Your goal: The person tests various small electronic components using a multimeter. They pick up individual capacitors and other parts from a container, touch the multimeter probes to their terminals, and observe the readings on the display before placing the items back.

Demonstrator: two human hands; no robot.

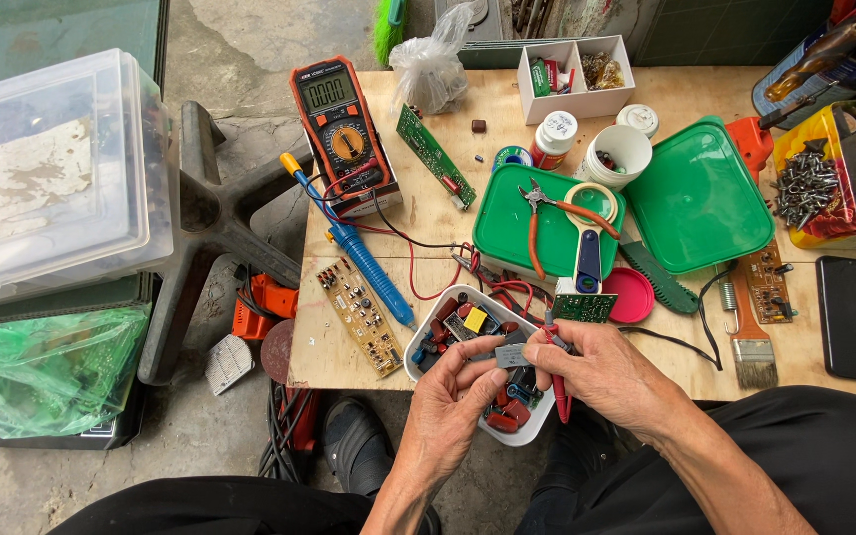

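Fingers of my left hand (453,401) and right hand (601,372) pinched one small grey component (510,356) between them. Its long axis lay left-right, just above the white tray of parts (426,332).

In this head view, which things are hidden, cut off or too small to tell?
- Small grey component: fingers of left hand and right hand cover its ends; kind unclear.
- White tray of parts: its near half lies under both hands.
- Red probe: its tip is behind the right hand.
- Clear plastic bag: contents too crumpled to tell.
- Yellow bin: cut off by the right edge.
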